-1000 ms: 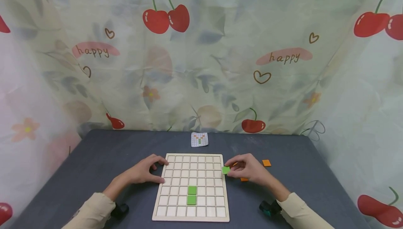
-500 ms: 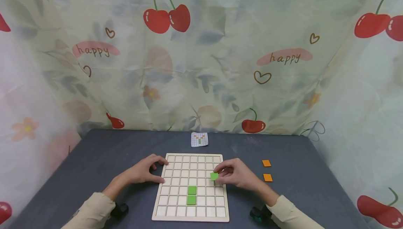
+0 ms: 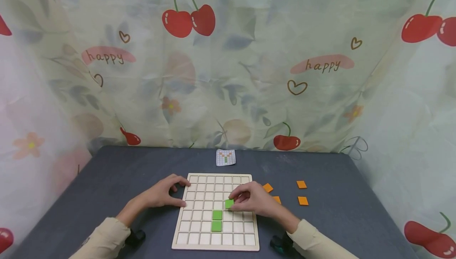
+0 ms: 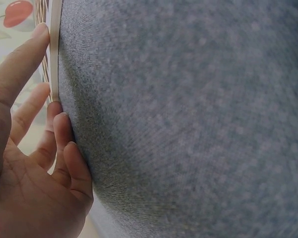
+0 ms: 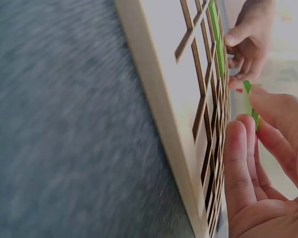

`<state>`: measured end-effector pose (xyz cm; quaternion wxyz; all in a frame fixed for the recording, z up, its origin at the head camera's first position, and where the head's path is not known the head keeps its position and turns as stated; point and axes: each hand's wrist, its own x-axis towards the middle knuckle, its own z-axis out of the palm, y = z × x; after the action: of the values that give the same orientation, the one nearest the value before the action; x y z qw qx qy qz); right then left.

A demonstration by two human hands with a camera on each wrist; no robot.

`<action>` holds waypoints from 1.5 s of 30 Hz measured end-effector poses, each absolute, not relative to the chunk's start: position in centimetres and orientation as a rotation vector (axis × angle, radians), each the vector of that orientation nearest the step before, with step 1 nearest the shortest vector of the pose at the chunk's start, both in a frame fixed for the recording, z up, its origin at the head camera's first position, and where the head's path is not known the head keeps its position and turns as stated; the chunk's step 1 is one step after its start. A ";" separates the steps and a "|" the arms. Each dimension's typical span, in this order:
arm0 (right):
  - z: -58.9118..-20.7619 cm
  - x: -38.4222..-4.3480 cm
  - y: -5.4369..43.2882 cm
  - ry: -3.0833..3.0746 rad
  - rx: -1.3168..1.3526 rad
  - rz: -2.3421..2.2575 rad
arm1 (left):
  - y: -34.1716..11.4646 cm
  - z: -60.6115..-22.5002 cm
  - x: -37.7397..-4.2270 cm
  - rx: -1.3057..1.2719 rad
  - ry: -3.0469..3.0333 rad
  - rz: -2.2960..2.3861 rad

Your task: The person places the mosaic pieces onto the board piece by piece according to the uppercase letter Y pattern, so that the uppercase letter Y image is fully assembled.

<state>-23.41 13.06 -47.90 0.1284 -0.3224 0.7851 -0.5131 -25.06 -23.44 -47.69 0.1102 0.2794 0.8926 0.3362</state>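
Observation:
A pale wooden grid board [image 3: 199,242] lies on the dark table, with a green tile [image 3: 217,215] and another green tile [image 3: 216,226] in neighbouring cells of one column. My right hand [image 3: 253,200] is over the board's right half and pinches a third green tile [image 3: 229,204] between thumb and fingers. In the right wrist view that green tile [image 5: 251,106] is seen edge-on, apart from the board. My left hand [image 3: 164,191] rests at the board's left edge, thumb and fingertips touching the frame. The left wrist view shows its fingers [image 4: 64,131] fairly straight along the frame [image 4: 54,54].
Several orange tiles lie right of the board, among them one orange tile [image 3: 301,184] and one nearer orange tile [image 3: 303,200]. My right hand partly covers another. A small card with a printed grid pattern [image 3: 226,157] lies behind the board. A printed curtain [image 3: 228,73] hangs behind the table.
My right hand has moved left from beside the board to over its right half, carrying the green tile. Orange tiles it covered have come into sight. My left hand has stayed in place.

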 end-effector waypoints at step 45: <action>-46.9 -23.4 9.0 2.387 -0.842 -1.325 | -23.3 -47.5 -24.9 0.837 2.617 0.997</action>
<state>-23.42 9.04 -46.93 0.1418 -0.2916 0.8271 -0.4591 -24.88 -23.30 -47.54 0.1091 0.2846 0.8901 0.3389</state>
